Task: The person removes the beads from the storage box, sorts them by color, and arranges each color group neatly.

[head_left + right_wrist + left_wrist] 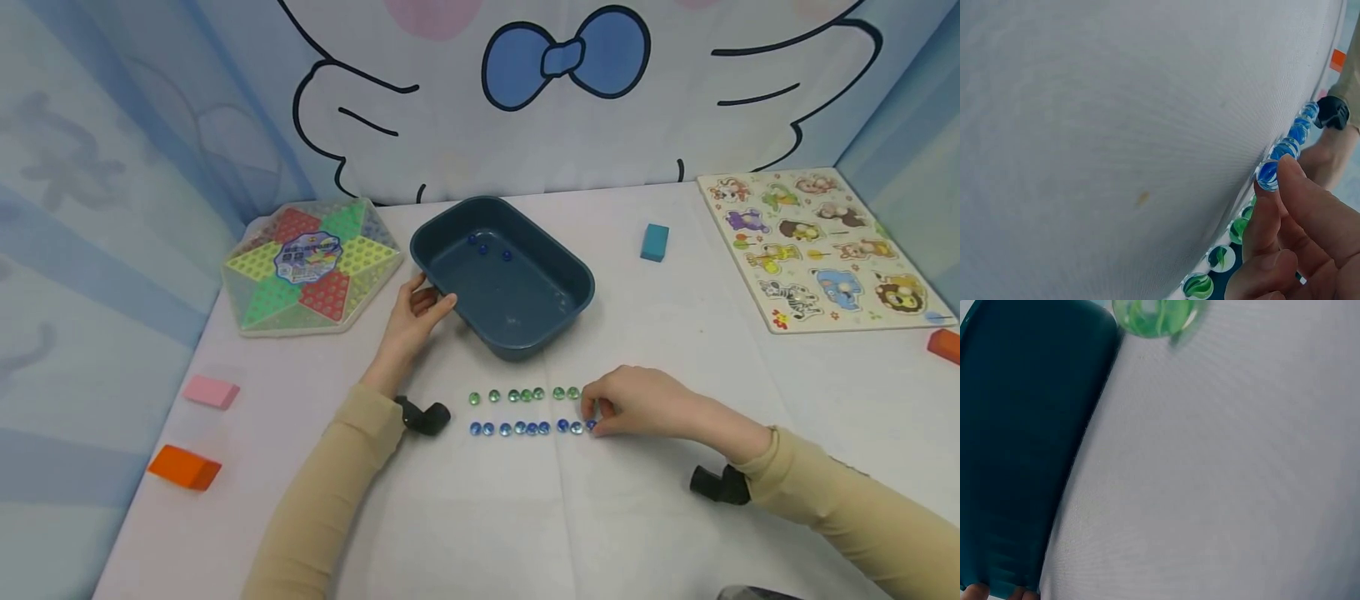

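Observation:
My left hand (414,318) grips the left side of a dark blue plastic basin (577,279), thumb and fingers at its wall. Three dark blue marbles (483,249) lie inside the basin. In the right wrist view, the thumb and a finger of my right hand (1300,234) pinch a blue-swirled glass marble (1267,175). This marble is at the right end of a row of blue marbles (532,428) on the white cloth. Just behind runs a row of green marbles (527,395), its right end partly hidden by my right hand.
A hexagonal box (258,312) stands back left, with a pink block (211,392) and an orange block (184,467) nearer. Toward the right are a teal block (655,242), an animal puzzle board (817,250) and a red-orange block (945,345). A printed curtain hangs behind.

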Motion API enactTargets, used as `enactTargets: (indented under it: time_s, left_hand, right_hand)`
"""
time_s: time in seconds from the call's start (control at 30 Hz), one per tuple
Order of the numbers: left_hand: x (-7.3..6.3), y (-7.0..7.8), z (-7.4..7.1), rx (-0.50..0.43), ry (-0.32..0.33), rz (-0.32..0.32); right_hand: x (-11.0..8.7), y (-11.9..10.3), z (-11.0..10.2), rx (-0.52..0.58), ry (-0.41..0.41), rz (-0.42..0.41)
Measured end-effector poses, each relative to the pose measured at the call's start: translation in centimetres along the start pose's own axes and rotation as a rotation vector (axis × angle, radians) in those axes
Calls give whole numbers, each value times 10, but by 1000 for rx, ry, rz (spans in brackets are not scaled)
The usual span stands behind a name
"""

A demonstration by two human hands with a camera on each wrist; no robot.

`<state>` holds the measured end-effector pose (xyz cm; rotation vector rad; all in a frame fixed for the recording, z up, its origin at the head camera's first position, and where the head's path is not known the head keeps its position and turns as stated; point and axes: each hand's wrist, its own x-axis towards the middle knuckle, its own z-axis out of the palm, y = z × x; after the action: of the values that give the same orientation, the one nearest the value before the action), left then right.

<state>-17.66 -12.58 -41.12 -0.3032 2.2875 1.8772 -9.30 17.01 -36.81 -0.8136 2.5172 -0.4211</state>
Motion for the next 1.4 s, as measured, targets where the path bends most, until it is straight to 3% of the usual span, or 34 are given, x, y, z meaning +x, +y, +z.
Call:
enactTargets:
  time_s: [0.63, 0.9, 1.27, 1.4]
  left_hand:
    - [0, 1, 0, -9, -5, -10]
    - [2, 0, 1, -6, 4, -13]
    - [0, 0, -1, -14, -4, -1]
    - [0, 0, -1, -17, -6, 2]
  right_hand:
    - [0, -3, 0, -3, -16, 3]
    - [0, -6, -14, 29, -50, -9]
    - [21, -16, -57, 265, -152, -268]
    - [35, -22, -75, 315, -142, -294]
